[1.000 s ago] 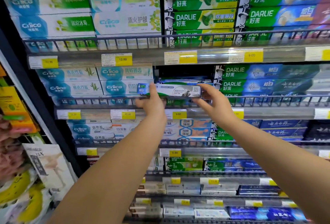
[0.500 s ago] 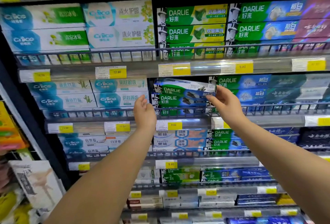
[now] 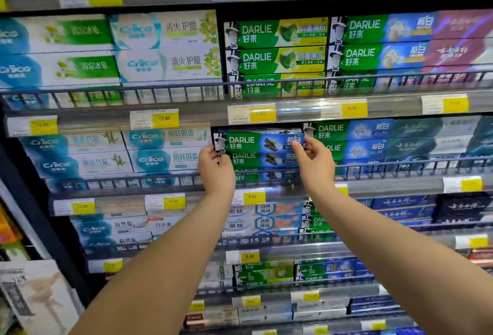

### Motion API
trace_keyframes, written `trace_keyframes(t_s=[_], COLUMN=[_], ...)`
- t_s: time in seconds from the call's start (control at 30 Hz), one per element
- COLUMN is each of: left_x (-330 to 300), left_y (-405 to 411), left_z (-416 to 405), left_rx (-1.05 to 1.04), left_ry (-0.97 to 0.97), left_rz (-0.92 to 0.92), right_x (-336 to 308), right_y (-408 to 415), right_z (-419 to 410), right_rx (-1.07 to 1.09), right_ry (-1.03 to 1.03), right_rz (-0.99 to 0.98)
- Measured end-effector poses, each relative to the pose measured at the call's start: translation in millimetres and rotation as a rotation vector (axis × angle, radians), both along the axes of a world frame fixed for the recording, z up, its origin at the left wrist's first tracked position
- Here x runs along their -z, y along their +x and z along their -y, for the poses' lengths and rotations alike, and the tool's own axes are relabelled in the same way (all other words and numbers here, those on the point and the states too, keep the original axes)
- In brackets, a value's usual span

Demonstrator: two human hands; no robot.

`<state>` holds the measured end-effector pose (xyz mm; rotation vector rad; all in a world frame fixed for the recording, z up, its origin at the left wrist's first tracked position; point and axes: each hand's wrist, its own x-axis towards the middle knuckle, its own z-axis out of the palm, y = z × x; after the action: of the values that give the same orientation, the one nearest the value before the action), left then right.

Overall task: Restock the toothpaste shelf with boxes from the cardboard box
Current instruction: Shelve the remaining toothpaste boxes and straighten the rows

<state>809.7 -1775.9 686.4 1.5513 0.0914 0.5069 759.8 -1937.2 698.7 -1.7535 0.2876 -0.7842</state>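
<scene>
**Seating a Darlie box on the stack**

Pinching both ends of a long, glossy green-and-blue toothpaste box [image 3: 257, 142], I see my left hand [image 3: 216, 172] and right hand [image 3: 314, 165], each grip closed on it. It lies flat atop matching cartons behind the wire rail [image 3: 400, 165] of the shelf [image 3: 386, 184]. Both arms reach up, outstretched.

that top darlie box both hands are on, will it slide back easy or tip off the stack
The top Darlie box looks like stiff, glossy card, so it will probably slide easily. It lies flat on the same-sized boxes below, so tipping seems unlikely. The left hand and right hand steady its ends.
</scene>
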Motion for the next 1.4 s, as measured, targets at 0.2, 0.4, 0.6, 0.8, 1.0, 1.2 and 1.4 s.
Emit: trace_keyframes(t_s=[0.2,0.4,0.6,0.8,1.0,1.2,1.4], left_x=[2,-1,-2,0,4,4,17], left_y=[-2,-3,2,7,5,7,5], left_z=[-2,-4,-9,-12,-15,-15,-18], left_rx=[-0.079,-0.116,-0.099,-0.093,-0.084,-0.105,-0.093], left_ry=[0.005,-0.115,-0.155,-0.115,-0.084,-0.074,-0.059], left_rz=[0.027,0.008,-0.009,0.003,0.025,0.028,0.014], right_x=[1,2,-2,0,14,13,25], right_y=[3,6,13,17,14,14,12], right_z=[-7,-5,-5,-1,2,1,5], right_rx=[-0.007,0.039,0.1,0.122,0.127,0.101,0.071], right_ry=[-0.021,0.166,0.415,0.395,0.353,0.207,0.024], right_rz=[-0.04,-0.007,0.008,-0.017,-0.052,-0.033,0.023])
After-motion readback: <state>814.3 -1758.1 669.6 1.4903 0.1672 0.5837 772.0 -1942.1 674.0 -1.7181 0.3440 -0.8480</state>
